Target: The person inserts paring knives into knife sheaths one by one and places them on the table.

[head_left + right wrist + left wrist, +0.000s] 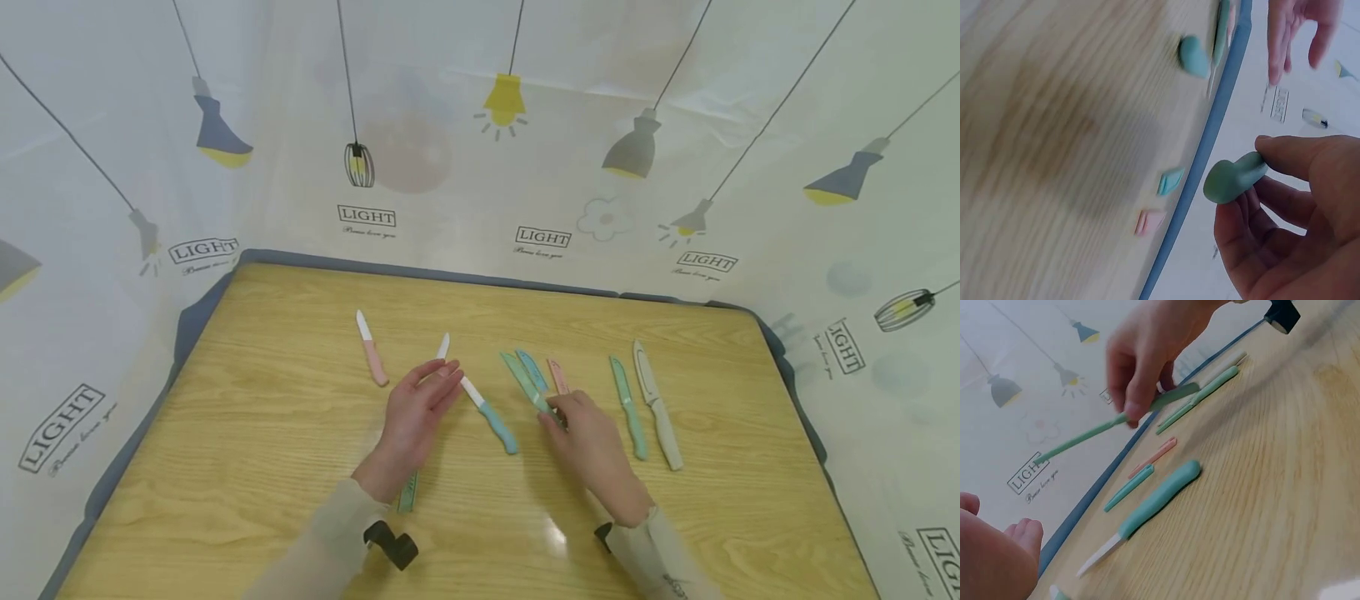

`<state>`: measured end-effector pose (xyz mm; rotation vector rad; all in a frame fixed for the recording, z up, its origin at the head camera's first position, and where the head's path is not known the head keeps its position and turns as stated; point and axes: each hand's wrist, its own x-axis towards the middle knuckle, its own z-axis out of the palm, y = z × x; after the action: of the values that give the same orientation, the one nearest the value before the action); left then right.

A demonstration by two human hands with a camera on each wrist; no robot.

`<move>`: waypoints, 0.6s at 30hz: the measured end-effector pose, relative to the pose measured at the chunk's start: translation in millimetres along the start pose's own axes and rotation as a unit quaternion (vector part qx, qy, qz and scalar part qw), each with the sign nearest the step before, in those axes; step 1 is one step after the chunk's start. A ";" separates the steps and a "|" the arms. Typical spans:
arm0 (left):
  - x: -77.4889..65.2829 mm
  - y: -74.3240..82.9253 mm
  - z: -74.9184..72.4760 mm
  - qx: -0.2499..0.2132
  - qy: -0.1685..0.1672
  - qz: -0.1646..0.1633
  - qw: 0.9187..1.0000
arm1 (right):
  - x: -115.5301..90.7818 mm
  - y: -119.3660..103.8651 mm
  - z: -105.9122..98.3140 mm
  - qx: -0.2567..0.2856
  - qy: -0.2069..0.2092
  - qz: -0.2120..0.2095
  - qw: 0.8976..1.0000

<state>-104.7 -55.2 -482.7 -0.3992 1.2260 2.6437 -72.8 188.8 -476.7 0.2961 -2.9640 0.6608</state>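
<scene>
My right hand (592,442) pinches a green knife (522,377) in a green sheath, raised off the table in the left wrist view. My left hand (416,412) hovers with fingers extended and nothing in its grip. Beneath it lies a knife with a white blade (444,343), its handle mostly hidden by the hand. A green sheath (407,493) shows by the left wrist. Between the hands rests a blue-handled knife (495,425) with a bare white blade. An empty-looking blue sheath (532,367) and a pink sheath (557,375) lie beyond the right hand.
A pink-handled knife (372,354) with a bare white blade lies at the left. To the right are a sheathed green knife (628,408) and a larger sheathed beige knife (657,408). Lamp-printed white sheeting (465,225) surrounds the wooden table (247,417).
</scene>
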 end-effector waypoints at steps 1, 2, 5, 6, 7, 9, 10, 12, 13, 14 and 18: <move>0.2 2.3 -2.1 -0.003 0.004 0.001 1.000 | -0.4 4.3 -2.0 0.002 -0.002 0.006 1.000; 0.2 4.4 -4.2 -0.006 0.006 0.001 1.000 | -0.6 8.9 -3.6 0.001 -0.002 0.012 1.000; 1.0 10.0 -9.2 -0.007 0.016 0.004 1.000 | -1.0 22.6 -7.7 -0.012 -0.001 0.022 1.000; 1.3 11.8 -10.7 -0.008 0.020 0.004 1.000 | -0.9 26.8 -8.7 -0.016 -0.001 0.026 1.000; 1.6 13.2 -11.9 -0.009 0.023 0.005 1.000 | -0.7 30.8 -9.6 -0.019 -0.002 0.030 0.999; 2.2 15.8 -14.0 -0.009 0.031 0.007 0.999 | -0.1 37.9 -11.0 -0.029 -0.005 0.040 0.999; 2.4 16.8 -15.2 -0.012 0.034 0.007 0.999 | 0.1 41.1 -11.4 -0.032 -0.009 0.046 0.998; 2.6 18.7 -17.6 -0.017 0.036 0.008 0.999 | 0.7 46.4 -12.6 -0.030 -0.014 0.056 0.998; 2.7 19.4 -18.9 -0.018 0.037 0.008 0.999 | 1.0 48.8 -13.0 -0.029 -0.018 0.062 0.998; 2.8 20.1 -20.3 -0.019 0.038 0.007 0.999 | 1.0 50.9 -13.4 -0.029 -0.022 0.066 0.997; 2.9 22.7 -24.7 -0.026 0.041 0.002 0.999 | 0.8 58.4 -14.6 -0.033 -0.032 0.078 0.996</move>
<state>-110.1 -88.4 -482.8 -0.5204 1.1849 2.6906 -85.1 246.7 -487.5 0.0815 -3.0867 0.5780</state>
